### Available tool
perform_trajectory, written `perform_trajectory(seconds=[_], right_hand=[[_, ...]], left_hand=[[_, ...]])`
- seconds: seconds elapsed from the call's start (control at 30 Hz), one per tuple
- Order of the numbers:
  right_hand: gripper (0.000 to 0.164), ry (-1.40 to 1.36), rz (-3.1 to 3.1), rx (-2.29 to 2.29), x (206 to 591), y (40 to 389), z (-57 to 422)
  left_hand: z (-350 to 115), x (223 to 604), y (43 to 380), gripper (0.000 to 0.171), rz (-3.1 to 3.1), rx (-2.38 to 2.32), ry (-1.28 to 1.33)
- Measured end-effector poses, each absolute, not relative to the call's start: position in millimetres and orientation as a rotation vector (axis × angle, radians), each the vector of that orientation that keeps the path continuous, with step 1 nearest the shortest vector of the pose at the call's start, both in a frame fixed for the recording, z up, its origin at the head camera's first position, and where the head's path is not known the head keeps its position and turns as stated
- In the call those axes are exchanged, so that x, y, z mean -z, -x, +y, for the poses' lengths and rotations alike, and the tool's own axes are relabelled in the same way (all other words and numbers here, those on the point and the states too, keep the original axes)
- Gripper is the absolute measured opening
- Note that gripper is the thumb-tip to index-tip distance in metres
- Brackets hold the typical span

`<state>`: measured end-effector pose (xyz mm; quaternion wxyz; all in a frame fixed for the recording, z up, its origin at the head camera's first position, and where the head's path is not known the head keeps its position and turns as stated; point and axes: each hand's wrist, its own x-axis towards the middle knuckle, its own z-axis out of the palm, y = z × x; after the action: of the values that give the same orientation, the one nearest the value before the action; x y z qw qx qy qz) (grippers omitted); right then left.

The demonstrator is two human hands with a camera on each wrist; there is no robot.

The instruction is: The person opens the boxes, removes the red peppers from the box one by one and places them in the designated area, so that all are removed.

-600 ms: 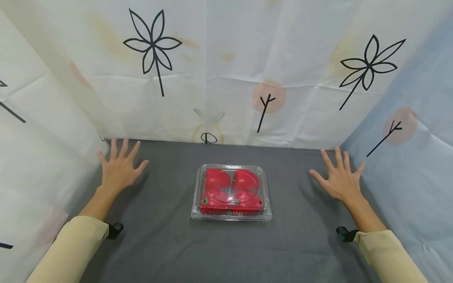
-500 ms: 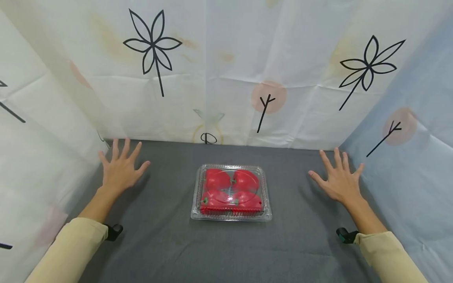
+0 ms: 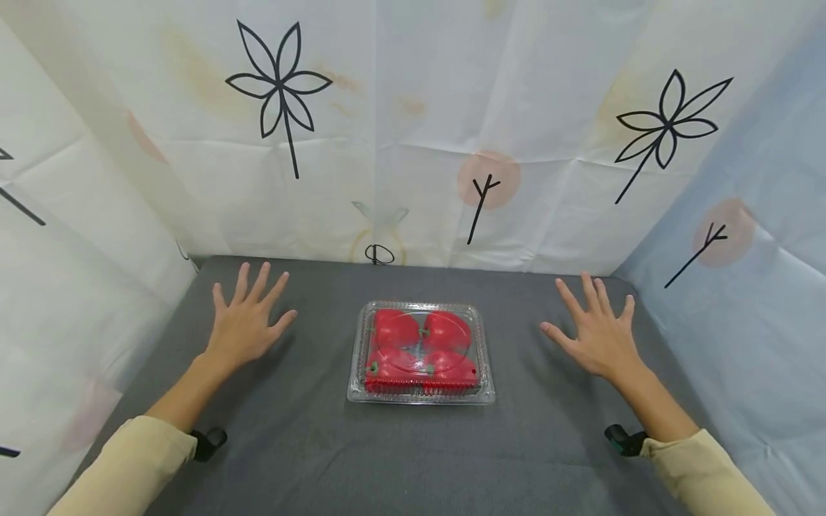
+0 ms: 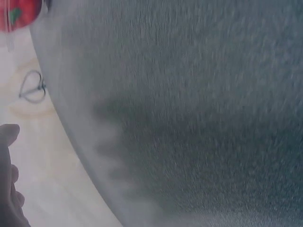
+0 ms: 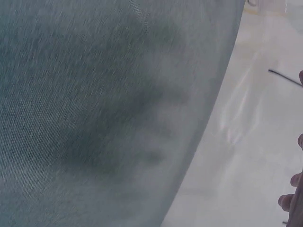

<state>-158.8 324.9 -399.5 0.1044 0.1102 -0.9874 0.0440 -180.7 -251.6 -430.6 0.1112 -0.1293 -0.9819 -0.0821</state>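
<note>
In the head view a clear plastic clamshell box (image 3: 421,352) sits mid-table with its lid down. Several red, tomato-like fruits (image 3: 395,329) with green stems show through it. To the left of the box, my left hand (image 3: 244,324) is spread over the grey cloth, fingers straight and apart, holding nothing. My right hand (image 3: 600,333) mirrors it on the other side, also spread and bare. Both cast shadows on the cloth beneath them. The left wrist view catches one red fruit (image 4: 22,13) at its top corner and part of the left hand (image 4: 8,179) at its edge.
A grey cloth (image 3: 400,466) covers the table. White fabric walls (image 3: 413,93) with flower and twig drawings rise at the back and on both sides. Dark straps (image 3: 209,443) circle both wrists below beige sleeves (image 3: 122,469).
Both hands have moved inward toward the box and slightly nearer to me, the left going right and the right going left. The box stays in place.
</note>
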Motion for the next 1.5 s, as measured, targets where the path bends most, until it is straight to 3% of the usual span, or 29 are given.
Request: perform_trajectory(seconds=[0.7,1.13,1.5], right_hand=[[0.078,-0.76,-2.802,-0.166,404,137,252],[0.079,-1.019,-2.757,-0.144,415,121,213],[0.083,-1.433,-2.48,-0.198,423,118,183]], left_hand=[[-192,438,143,0.074,-2.942,0.855,0.897],[-183,446,136,0.08,-2.985,1.286,0.927],[-181,453,134,0.077,-2.935,1.787,0.878]])
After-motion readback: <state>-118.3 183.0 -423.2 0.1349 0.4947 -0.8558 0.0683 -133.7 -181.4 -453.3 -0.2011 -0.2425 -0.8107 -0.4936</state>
